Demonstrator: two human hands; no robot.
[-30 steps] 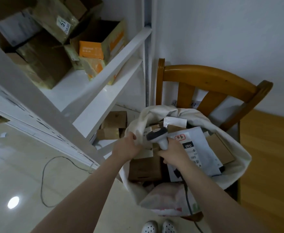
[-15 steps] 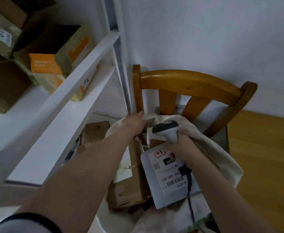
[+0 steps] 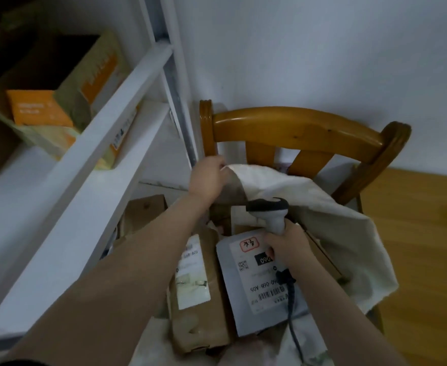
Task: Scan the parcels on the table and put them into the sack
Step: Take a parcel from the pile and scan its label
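On the wooden chair (image 3: 296, 122) by the wall sat the white cloth sack (image 3: 330, 228), its mouth open upward. Inside lay a grey mailer parcel (image 3: 233, 307), its long axis running from near to far and leaning a little left. Its white label read upside down from the wearer's side: a black band with "060", a line ending "06B A05", a barcode, and a red-framed sticker whose handwriting could not be made out. Touching its left edge lay a brown cardboard parcel (image 3: 198, 320), lengthwise the same way; its label was blurred save for "A05". The left hand (image 3: 209, 178) had its fingers clenched on the sack's far rim. The right hand (image 3: 287, 249) gripped the handle of a scanner (image 3: 270, 211), head pointing left, over the mailer. Left of the chair stood a white shelf (image 3: 90, 143) with an orange-printed box (image 3: 40, 107), its writing unreadable.
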